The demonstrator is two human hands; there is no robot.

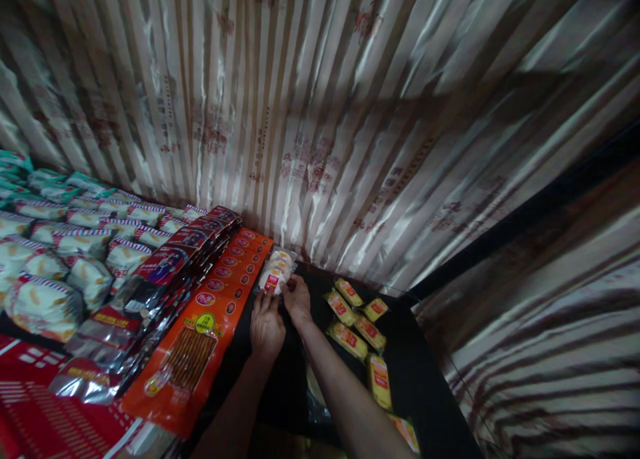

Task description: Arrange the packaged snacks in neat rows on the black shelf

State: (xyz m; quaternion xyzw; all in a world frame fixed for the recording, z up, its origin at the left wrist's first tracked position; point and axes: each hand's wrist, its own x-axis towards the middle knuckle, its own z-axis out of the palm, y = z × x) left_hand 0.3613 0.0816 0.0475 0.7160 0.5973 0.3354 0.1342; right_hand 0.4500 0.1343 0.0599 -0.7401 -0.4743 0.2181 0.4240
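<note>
A small row of white, round-topped snack packets with red and yellow labels lies at the far edge of the black table, beside the orange bags. My left hand rests with its fingers stretched forward onto the near end of these packets. On their right side, my right hand has its fingers curled in against the nearest white packet. Its fingertips are partly hidden. Under my right forearm, a clear-wrapped pale packet is partly covered.
Overlapping orange snack bags run along my left, then dark red and silver packs. Several bread bags lie farther left above a red basket. Yellow wrapped cakes are scattered at right. A draped sheet hangs behind.
</note>
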